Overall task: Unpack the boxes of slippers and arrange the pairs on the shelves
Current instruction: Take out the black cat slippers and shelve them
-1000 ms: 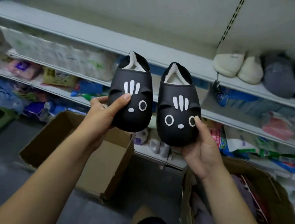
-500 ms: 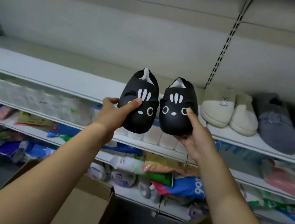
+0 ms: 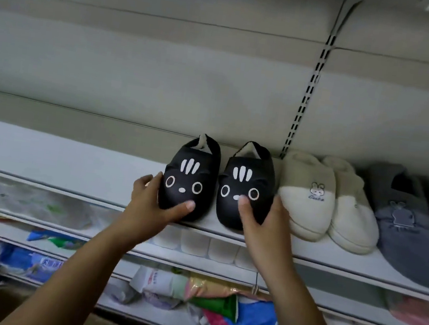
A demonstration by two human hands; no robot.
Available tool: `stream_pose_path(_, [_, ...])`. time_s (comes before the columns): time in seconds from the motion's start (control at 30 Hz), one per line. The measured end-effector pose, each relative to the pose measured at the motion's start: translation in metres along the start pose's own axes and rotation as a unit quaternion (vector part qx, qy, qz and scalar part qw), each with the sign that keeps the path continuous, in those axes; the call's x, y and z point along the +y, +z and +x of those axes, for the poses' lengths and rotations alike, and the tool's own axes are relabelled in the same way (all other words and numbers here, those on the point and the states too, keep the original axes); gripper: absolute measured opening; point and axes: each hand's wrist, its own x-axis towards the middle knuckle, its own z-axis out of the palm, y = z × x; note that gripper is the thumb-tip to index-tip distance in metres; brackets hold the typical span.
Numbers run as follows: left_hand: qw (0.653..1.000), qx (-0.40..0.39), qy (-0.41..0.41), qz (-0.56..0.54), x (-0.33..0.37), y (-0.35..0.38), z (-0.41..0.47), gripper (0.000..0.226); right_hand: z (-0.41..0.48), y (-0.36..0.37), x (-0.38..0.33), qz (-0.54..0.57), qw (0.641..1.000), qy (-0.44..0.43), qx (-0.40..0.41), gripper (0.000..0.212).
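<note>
Upper shelf (image 3: 57, 154): left slipper (image 3: 190, 178) and right slipper (image 3: 246, 183) side by side at the front edge, toes forward. Left hand (image 3: 151, 208) grips left slipper's toe; right hand (image 3: 268, 225) grips right slipper's. Second pair (image 3: 326, 203) just right of them; third pair (image 3: 408, 228) beyond. Packets (image 3: 255, 316) on lower shelves (image 3: 193, 265).

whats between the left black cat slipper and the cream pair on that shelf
The other black cat slipper, held by the right hand, as the head view shows.
</note>
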Motion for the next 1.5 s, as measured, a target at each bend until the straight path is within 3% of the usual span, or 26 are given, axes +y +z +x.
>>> stream_pose_path(0.07, [0.997,0.012,0.052,0.053,-0.011,0.000,-0.007,0.103,-0.005,0.002,-0.002,-0.069,0.997,-0.026,0.001,0.101])
stream_pose_path(0.17, [0.992,0.052,0.106,0.048,-0.012,0.005,-0.005,0.080,-0.002,0.007,-0.002,-0.149,0.988,-0.044,-0.003,0.110])
stream_pose_path(0.27, [0.989,0.066,0.126,0.042,-0.006,0.009,0.008,0.068,0.011,0.015,-0.006,-0.149,0.987,-0.054,-0.004,0.108])
stream_pose_path(0.37, [0.982,0.078,0.147,0.091,-0.006,0.012,0.022,0.073,0.024,0.023,-0.010,-0.148,0.988,-0.048,0.001,0.108])
stream_pose_path(0.57, [0.961,0.122,0.149,0.197,-0.012,0.016,0.029,0.088,0.028,0.028,-0.007,-0.165,0.985,-0.056,0.004,0.108])
stream_pose_path(0.87, [0.958,0.125,0.148,0.211,-0.015,0.016,0.027,0.089,0.028,0.028,-0.003,-0.171,0.983,-0.070,0.024,0.109])
stream_pose_path(1.0, [0.967,0.090,0.137,0.193,-0.014,0.010,0.022,0.083,0.012,0.018,-0.001,-0.159,0.984,-0.080,0.004,0.104])
stream_pose_path(1.13, [0.966,0.077,0.154,0.191,-0.026,0.003,-0.020,0.074,-0.025,0.004,0.012,-0.199,0.972,-0.121,-0.025,0.085])
stream_pose_path(1.27, [0.915,0.078,0.236,0.319,-0.052,-0.003,-0.091,0.070,-0.083,-0.009,0.031,-0.238,0.953,-0.169,-0.078,0.071])
stream_pose_path(1.37, [0.899,0.070,0.264,0.343,-0.064,-0.010,-0.147,0.060,-0.137,-0.014,0.046,-0.244,0.948,-0.189,-0.074,0.068])
stream_pose_path(1.5, [0.895,0.033,0.246,0.371,-0.087,-0.017,-0.225,0.062,-0.220,-0.020,0.066,-0.240,0.957,-0.130,-0.094,0.065])
